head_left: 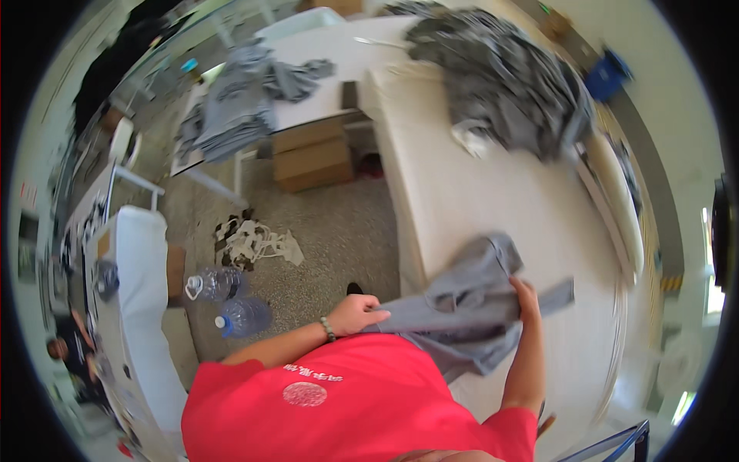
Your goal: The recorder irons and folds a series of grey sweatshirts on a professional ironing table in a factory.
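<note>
two clear plastic water bottles (231, 300) lie on the speckled floor (331, 231) at the left, one with a white cap, one with a blue cap, side by side and nearly touching. just above them sits one tangle of pale fabric scraps (254, 240). farther back, two brown cardboard boxes (312, 154) are stacked under a white table (339, 61), which bears one slumped pile of grey garments (239, 108).

one left hand (356, 313), with a beaded band at the wrist, closes its grip on the near edge of one grey garment (469, 308); the fingers are curled over a pinch of cloth. the garment is plain mid-grey, soft and limp, creased into loose folds, with a narrow strip trailing to the right. it lies partly on the long pale table (477, 192) and partly hangs off that table's near corner, against the person's red shirt (346, 408). one right hand (526, 299) rests on the garment's right part, its grip closed around a fold of cloth at the upper edge.

at the far end of the pale table lies one large heap of darker mottled grey garments (508, 77), crumpled and thick. one blue bin (608, 73) stands beyond it on the right.
</note>
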Demonstrator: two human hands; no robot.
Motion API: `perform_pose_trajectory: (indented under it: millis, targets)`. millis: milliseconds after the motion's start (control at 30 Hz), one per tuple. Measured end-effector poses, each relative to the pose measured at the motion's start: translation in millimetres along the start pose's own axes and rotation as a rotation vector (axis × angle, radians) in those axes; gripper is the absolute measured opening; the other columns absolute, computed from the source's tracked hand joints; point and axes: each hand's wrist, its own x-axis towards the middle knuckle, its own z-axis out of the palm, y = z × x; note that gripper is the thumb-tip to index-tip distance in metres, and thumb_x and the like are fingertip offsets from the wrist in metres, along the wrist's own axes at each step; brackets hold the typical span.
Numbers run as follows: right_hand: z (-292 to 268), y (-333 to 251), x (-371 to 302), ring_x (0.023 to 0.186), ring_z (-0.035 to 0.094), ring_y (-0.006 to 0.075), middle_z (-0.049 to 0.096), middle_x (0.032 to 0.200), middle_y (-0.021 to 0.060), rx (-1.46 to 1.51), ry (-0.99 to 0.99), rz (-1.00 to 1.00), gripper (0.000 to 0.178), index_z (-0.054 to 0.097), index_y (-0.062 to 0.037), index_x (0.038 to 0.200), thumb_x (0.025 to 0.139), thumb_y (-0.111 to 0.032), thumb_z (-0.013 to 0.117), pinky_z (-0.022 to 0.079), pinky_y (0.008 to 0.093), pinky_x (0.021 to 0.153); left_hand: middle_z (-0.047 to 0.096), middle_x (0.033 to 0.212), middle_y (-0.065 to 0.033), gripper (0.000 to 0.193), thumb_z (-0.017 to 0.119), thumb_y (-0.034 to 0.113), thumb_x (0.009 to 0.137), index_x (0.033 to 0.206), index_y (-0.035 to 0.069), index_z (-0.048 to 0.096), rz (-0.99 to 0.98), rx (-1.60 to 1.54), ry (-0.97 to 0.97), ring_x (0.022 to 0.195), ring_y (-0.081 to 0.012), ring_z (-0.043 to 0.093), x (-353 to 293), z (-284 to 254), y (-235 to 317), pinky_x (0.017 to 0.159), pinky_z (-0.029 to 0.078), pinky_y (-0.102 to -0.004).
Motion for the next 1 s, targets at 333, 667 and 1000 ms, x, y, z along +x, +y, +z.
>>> perform_pose_trajectory:
  millis: [333, 667, 1000]
  targets:
    - [141.8, -187.6, 52.1, 0.091, 0.065, 0.0165, 0.074, 0.104, 0.0083, -0.155, 0.247, -0.630, 0.041, 0.074, 0.0023, 0.113, 0.096, -0.035, 0.076, 0.053, 0.0372, 0.083, 0.063, 0.070, -0.0071, 0.025, 0.077, 0.026, 0.094, 0.092, 0.002, 0.070, 0.482, 0.223, 0.230, 0.069, -0.0090, 0.057, 62.5, -225.3, 98.1, 0.064, 0.048, -0.0318]
    - [350.6, -406.8, -0.6, 0.080, 0.063, 0.0126, 0.067, 0.086, 0.0011, 0.442, 0.326, -1.299, 0.018, 0.069, -0.0027, 0.097, 0.092, -0.018, 0.076, 0.053, 0.0312, 0.076, 0.067, 0.106, -0.0106, 0.006, 0.059, 0.001, 0.099, 0.102, 0.000, 0.064, 0.961, 0.172, 1.246, 0.100, -0.0188, 0.063, 58.3, -410.6, 143.2, 0.091, 0.050, -0.0311]
    - [560.5, -517.0, 49.9, 0.086, 0.068, 0.0205, 0.071, 0.093, 0.0090, 0.076, -0.189, -1.187, 0.017, 0.069, 0.0003, 0.097, 0.088, -0.014, 0.067, 0.056, 0.0330, 0.080, 0.067, 0.105, -0.0112, 0.013, 0.053, 0.000, 0.100, 0.108, 0.000, 0.063, 0.779, 0.373, 1.740, 0.099, -0.0210, 0.064, 47.9, -554.3, 140.8, 0.091, 0.051, -0.0347]
